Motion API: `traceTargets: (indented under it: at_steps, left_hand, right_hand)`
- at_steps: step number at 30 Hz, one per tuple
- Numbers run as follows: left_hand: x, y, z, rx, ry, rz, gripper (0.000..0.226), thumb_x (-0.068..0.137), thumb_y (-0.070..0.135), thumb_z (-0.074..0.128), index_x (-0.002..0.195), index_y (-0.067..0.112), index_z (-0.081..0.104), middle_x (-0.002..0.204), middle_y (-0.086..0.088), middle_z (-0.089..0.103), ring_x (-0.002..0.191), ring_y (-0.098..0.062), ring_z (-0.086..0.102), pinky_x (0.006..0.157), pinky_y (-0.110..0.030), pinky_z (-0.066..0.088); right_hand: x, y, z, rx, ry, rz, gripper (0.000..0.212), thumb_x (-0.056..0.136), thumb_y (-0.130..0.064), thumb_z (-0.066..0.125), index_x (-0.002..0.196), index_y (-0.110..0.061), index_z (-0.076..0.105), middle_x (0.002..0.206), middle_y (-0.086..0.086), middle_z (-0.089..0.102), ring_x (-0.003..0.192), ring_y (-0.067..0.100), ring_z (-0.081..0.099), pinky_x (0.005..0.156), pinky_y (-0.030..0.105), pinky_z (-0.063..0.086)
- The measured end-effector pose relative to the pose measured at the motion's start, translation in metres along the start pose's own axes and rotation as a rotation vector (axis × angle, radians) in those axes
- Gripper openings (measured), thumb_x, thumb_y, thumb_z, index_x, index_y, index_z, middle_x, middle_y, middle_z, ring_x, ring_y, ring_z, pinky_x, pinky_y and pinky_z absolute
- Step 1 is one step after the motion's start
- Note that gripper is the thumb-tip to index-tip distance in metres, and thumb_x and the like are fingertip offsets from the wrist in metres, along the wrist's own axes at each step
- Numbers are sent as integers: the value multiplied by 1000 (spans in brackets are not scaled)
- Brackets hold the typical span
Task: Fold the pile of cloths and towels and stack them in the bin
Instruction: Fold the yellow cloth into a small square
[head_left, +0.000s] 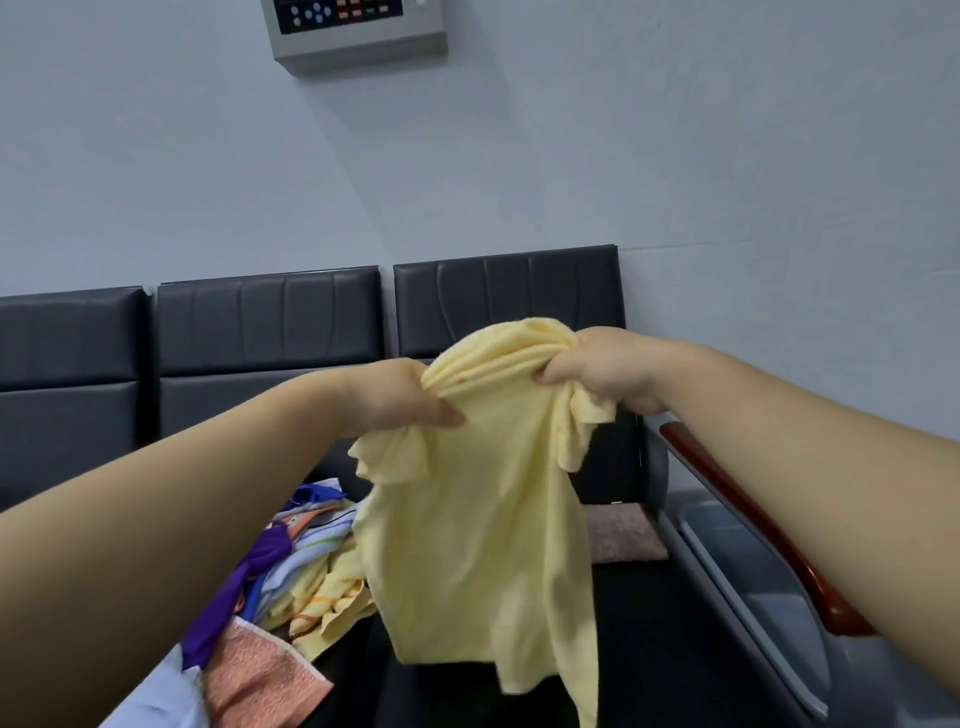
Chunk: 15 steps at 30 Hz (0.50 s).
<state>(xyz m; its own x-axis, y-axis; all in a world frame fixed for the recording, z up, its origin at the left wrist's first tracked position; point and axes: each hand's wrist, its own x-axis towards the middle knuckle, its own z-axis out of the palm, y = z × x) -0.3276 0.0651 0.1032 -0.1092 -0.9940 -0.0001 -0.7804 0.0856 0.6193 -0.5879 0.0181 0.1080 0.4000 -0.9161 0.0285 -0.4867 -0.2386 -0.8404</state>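
A pale wall (675, 156) rose behind the dark padded bench (270, 322); a grey control panel (356, 31) hung high above the bench, a red-brown armrest (753, 519) at its right end

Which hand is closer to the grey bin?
The right hand. It holds the yellow towel up, with the bin below it on the right. The left hand grips the towel farther left, above the cloth pile.

Bare dark seat (649, 623) between cloth pile (291, 571) and bin (753, 566).
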Motion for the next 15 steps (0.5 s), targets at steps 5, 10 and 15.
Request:
traceTargets:
  at_steps: [5, 10, 15]
  left_hand:
    - [5, 2, -1, -700, 213, 25, 18, 97, 4, 62, 111, 11, 71, 108, -15, 76, 90, -29, 76, 75, -48, 62]
    - [-8, 16, 2, -614, 82, 110, 21, 89, 15, 77, 110, 13, 74, 101, -7, 79, 87, -21, 77, 66, -34, 61]
    - [-3, 0, 11, 360, 34, -26, 20, 75, 37, 87, 87, 29, 73, 86, 10, 74, 84, -11, 70, 77, -29, 54]
  right_hand:
    - [-2, 10, 11, 193, -183, -95, 35, 82, -9, 86, 115, -10, 75, 112, 11, 78, 105, 30, 76, 93, 45, 60]
    - [2, 8, 16, -557, -45, -20, 27, 71, -34, 88, 84, -20, 69, 83, -3, 73, 76, 20, 70, 73, 37, 59]
    - [10, 1, 8, -270, -12, 27, 28, 77, -34, 79, 84, -12, 63, 82, 5, 63, 73, 23, 58, 68, 36, 44]
